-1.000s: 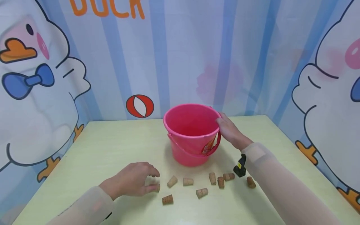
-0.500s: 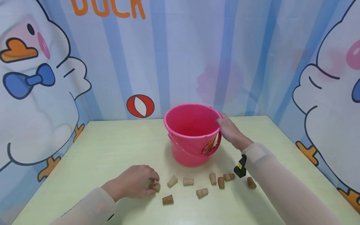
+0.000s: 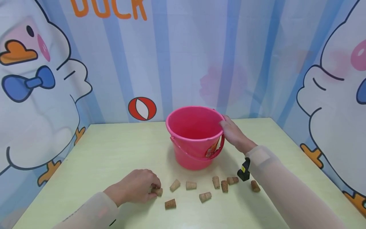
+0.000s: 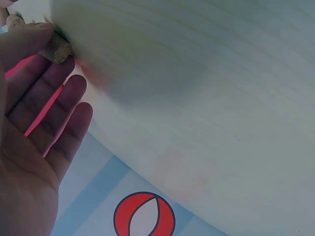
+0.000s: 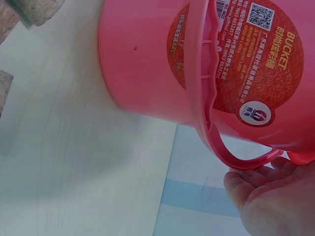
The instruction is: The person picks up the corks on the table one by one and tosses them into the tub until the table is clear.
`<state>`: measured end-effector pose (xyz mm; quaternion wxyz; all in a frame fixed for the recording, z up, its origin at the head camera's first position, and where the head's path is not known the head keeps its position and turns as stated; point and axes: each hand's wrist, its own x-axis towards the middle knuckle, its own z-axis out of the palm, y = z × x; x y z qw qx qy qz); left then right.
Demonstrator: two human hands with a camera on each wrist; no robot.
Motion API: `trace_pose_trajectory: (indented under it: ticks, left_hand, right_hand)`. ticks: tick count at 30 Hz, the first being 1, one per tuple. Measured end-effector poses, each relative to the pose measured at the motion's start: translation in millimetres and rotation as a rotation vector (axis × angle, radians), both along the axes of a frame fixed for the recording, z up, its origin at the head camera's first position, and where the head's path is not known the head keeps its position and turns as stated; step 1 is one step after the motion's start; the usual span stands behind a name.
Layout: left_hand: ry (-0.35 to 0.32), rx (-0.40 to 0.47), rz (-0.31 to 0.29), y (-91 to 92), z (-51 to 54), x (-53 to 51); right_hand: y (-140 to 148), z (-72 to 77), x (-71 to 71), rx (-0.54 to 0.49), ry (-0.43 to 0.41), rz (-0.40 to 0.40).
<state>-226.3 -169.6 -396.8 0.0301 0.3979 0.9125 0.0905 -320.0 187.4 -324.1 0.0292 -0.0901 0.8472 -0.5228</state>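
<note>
A cork (image 3: 158,191) lies at the left end of a scatter of corks on the table. My left hand (image 3: 135,186) pinches it between thumb and index finger; in the left wrist view the same cork (image 4: 60,50) shows between the fingertips, the other fingers loosely extended. Behind the corks stands an upright pink bucket (image 3: 190,163), no contents visible inside. With the thumb over its right rim, my right hand (image 3: 235,135) holds the bucket. From the right wrist view, the fingers are beside the hanging handle (image 5: 201,73), near the rim.
Several more corks lie in front of the bucket, among them a dark cork (image 3: 170,204) and a far-right cork (image 3: 255,186) beside the right sleeve. The pale table (image 3: 120,143) ends at a printed duck curtain (image 3: 188,54).
My left hand's fingers have closed on the leftmost cork, the fingertips curling down around it. The right hand and bucket have kept their place.
</note>
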Motion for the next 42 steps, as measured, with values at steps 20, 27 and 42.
trace_pose_trajectory:
  ticks: [20,27,42]
  left_hand:
    - [-0.032,0.051,-0.005,1.2,-0.5,-2.2]
    - [-0.06,0.059,0.022,4.8,7.0,-3.7]
    - [0.007,0.102,0.056,11.1,17.6,-4.2]
  right_hand:
    - [1.7,-3.5,-1.7,-0.01,0.006,0.002]
    - [1.5,-3.5,-2.4,-0.01,0.01,0.003]
    - [1.0,-2.2,-2.2,-0.005,0.0,-0.008]
